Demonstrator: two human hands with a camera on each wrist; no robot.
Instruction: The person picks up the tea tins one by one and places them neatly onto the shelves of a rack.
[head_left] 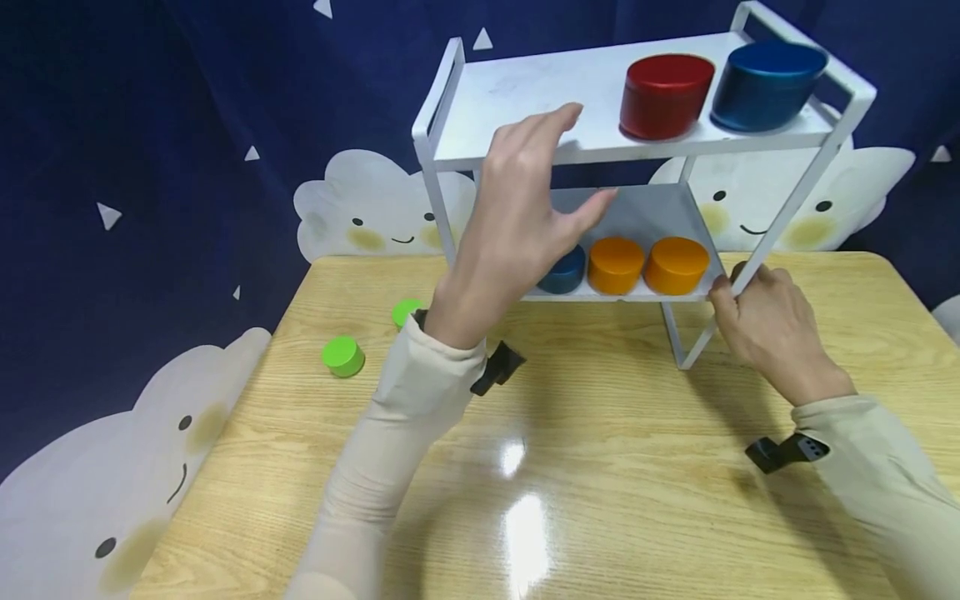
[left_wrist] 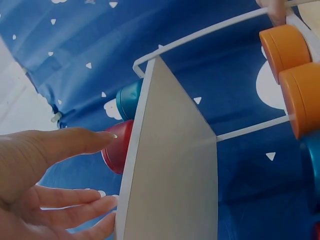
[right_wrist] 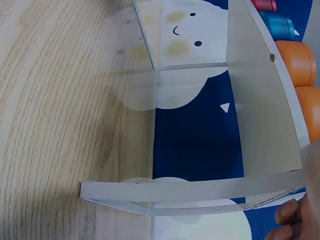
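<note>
My left hand (head_left: pixel 517 208) is raised in front of a white two-tier rack (head_left: pixel 540 87), thumb and fingers spread apart with nothing between them. Its fingertips are near the upper shelf's front edge. On that shelf, toward the right, a red round tin (head_left: pixel 667 98) stands beside a blue tin (head_left: pixel 768 87). The right hand (head_left: pixel 776 321) grips the rack's right front leg at lower-shelf height. Two orange tins, one (head_left: pixel 615 267) beside the other (head_left: pixel 677 267), stand on the lower shelf next to another blue tin (head_left: pixel 564 271), partly hidden by my left hand.
Two small green round pieces, one nearer (head_left: pixel 343 357) and one farther (head_left: pixel 407 312), lie on the wooden table (head_left: pixel 600 467) left of the rack. A dark blue curtain (head_left: pixel 150 100) with cloud pictures hangs behind. In the left wrist view, a red sliver (left_wrist: pixel 317 232) shows beyond the lower blue tin.
</note>
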